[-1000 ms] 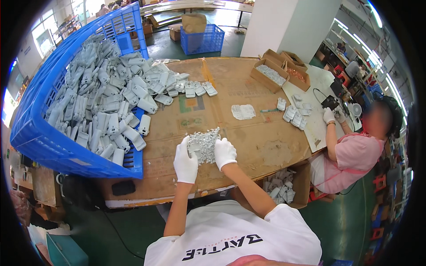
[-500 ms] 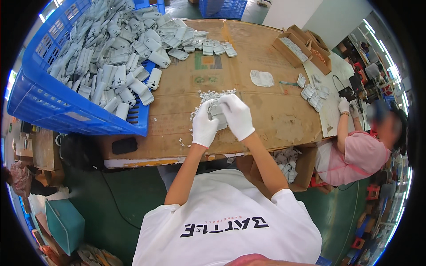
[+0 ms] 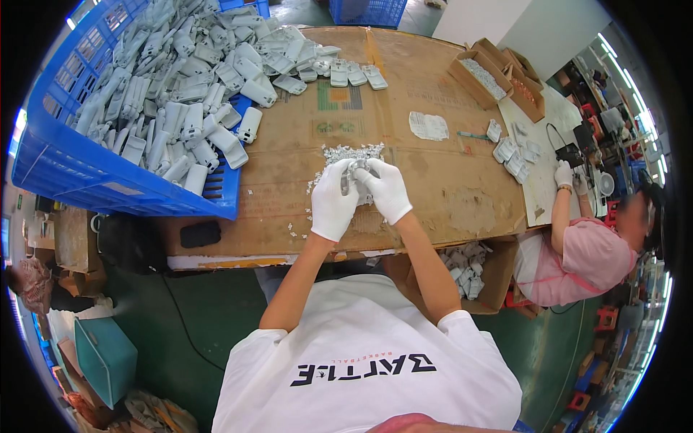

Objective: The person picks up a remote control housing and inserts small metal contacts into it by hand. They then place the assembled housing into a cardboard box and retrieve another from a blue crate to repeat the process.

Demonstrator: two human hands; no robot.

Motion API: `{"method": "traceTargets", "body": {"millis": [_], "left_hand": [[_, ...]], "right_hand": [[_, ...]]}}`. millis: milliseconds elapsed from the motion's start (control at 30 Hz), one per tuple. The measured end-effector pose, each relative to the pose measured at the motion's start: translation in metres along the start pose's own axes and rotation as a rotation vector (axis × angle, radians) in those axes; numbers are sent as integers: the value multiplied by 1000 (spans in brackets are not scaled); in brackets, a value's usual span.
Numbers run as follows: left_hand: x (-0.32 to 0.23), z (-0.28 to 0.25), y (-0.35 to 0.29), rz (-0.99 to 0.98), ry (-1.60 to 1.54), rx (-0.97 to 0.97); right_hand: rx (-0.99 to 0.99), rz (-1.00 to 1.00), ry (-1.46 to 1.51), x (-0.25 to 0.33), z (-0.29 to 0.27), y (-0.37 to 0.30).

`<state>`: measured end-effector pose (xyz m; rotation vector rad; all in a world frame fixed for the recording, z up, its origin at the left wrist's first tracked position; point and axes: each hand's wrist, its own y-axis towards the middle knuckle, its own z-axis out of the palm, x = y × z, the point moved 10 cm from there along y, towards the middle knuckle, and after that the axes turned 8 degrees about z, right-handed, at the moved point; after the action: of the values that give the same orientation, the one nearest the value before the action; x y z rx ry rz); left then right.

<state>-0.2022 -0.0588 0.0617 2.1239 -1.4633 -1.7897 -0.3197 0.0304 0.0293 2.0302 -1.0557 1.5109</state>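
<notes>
In white gloves, my left hand (image 3: 334,200) and my right hand (image 3: 388,190) come together over the cardboard-covered table. Between their fingertips is a pale grey plastic part (image 3: 358,167), probably a housing shell; the fingers cover most of it. Both hands are closed on it, thumbs toward each other. Just beyond and around it lies a heap of tiny white plastic pieces (image 3: 339,152), with a few strayed to the left. At the left, a big blue crate (image 3: 123,177) lies tipped, and many white plastic housings (image 3: 249,125) spill from it onto the table.
Small cardboard boxes (image 3: 473,83) of parts stand at the far right, near a paper slip (image 3: 428,125) and more housings (image 3: 511,159). A box of white parts (image 3: 502,278) sits below the right table edge. A gloved co-worker (image 3: 592,249) works at right. A dark flat object (image 3: 200,234) lies front left.
My right hand has drawn in and closed over the part beside my left fingers, so less of the part shows. The left hand stays almost in place.
</notes>
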Motion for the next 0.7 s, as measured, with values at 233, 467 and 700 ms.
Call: {"method": "traceTargets", "body": {"millis": [233,467,700], "left_hand": [[-7,-1,-1,44,-5,61],[4,0,-3,-57,15,58],[-8,-7,-6,-21,-29,12]], "right_hand": [[197,74,77,-3,7,0],[34,-83,-33,17,3,-11],[45,7,198,4,6,-12]]}}
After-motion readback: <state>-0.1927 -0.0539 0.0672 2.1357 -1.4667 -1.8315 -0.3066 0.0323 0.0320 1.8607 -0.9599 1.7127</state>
